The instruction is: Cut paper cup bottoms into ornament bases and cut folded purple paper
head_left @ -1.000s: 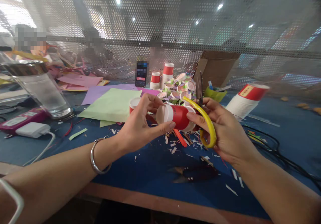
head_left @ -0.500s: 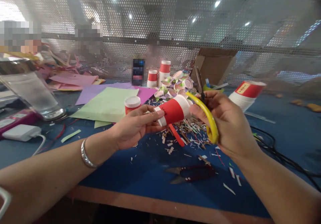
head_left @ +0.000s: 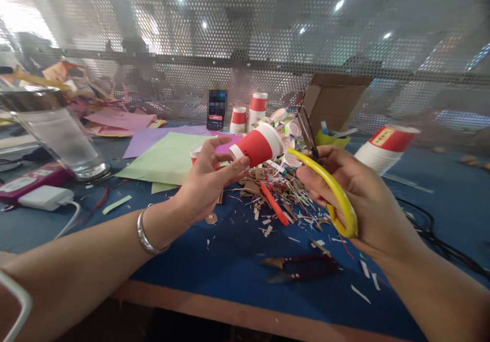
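Observation:
My left hand pinches a red and white paper cup by its narrow bottom end, tilting it so the rim points up and to the right. My right hand is closed on yellow-handled scissors, whose dark blades point up beside the cup's rim, a little apart from it. A silver bangle sits on my left wrist. Below both hands lies a heap of paper scraps on the blue table.
Small dark snips lie near the table's front edge. A glass jar, a white charger and coloured paper sheets are at left. Cup stacks, a cardboard box, a phone and cables stand behind and right.
My left hand has lifted the cup and turned its rim upward and right. My right hand with the scissors has drawn back to the right, away from the cup.

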The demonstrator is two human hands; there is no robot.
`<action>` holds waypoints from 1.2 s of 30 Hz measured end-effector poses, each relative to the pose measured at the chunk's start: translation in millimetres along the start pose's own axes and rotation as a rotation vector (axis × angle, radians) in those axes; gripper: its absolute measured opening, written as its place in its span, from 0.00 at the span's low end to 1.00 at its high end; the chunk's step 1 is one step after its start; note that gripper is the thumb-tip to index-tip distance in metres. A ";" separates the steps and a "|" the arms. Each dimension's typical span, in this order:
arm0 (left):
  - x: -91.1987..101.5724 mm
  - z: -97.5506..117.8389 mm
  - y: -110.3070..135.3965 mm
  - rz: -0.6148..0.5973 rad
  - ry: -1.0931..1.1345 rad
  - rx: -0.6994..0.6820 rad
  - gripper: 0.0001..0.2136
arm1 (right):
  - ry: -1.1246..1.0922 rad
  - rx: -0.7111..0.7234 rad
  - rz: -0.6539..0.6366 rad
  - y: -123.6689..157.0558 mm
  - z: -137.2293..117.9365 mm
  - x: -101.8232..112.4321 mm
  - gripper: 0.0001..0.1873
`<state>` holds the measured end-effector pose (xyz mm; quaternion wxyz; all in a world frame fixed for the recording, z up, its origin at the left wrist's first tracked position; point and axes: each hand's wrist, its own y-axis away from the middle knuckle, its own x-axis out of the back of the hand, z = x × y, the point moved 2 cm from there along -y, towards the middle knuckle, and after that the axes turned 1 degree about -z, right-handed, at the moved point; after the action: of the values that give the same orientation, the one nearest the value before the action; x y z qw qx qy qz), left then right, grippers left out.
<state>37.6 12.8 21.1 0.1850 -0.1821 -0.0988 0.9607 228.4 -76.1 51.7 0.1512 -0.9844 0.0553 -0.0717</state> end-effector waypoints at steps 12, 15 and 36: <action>7.9 -1.2 -5.7 0.091 -0.269 -0.159 0.24 | -0.042 -0.280 -0.361 8.4 9.0 -9.1 0.13; 8.0 0.7 -5.5 0.077 -0.324 -0.225 0.23 | -0.031 -0.338 -0.397 8.7 11.9 -9.5 0.15; 4.4 4.5 1.9 0.074 -0.452 -0.283 0.19 | 0.010 -0.327 -0.421 9.0 12.0 -15.3 0.18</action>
<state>31.5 12.2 23.4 0.0959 0.0097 -0.2642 0.9597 214.5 -79.2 35.7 -0.0285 -0.9851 -0.1392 -0.0967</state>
